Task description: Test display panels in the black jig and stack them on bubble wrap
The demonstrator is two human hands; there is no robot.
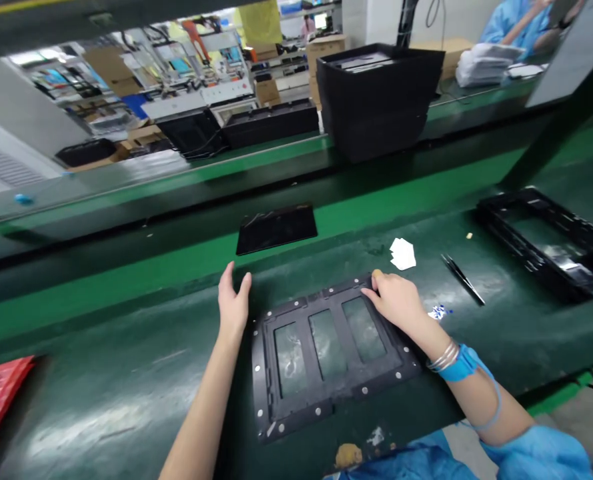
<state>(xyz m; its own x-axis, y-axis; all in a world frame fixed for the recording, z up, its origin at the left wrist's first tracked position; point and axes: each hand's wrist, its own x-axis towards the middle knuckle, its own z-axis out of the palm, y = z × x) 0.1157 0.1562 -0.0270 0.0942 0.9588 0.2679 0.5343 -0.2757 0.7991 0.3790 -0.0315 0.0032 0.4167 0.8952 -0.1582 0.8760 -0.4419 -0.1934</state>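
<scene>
A black rectangular frame [303, 350] with three window openings and several round silver dots along its border lies flat on the dark green bench. Its far right corner is under my right hand [393, 297], with the thumb and fingers closed on the edge there. A blue wrist strap [461, 365] and bangles circle that wrist. My left hand [233, 300] is raised just off the frame's far left corner, thumb and fingers apart, holding nothing. Past the frame lies a flat, glossy black panel [277, 230].
Right of the frame are white paper pieces [403, 254], tweezers [463, 279], small blue-and-white bits [439, 312] and a black housing [521, 233]. A red tray [9, 383] sits at far left. Black bins [376, 100] stand behind; another person [513, 30] sits at upper right.
</scene>
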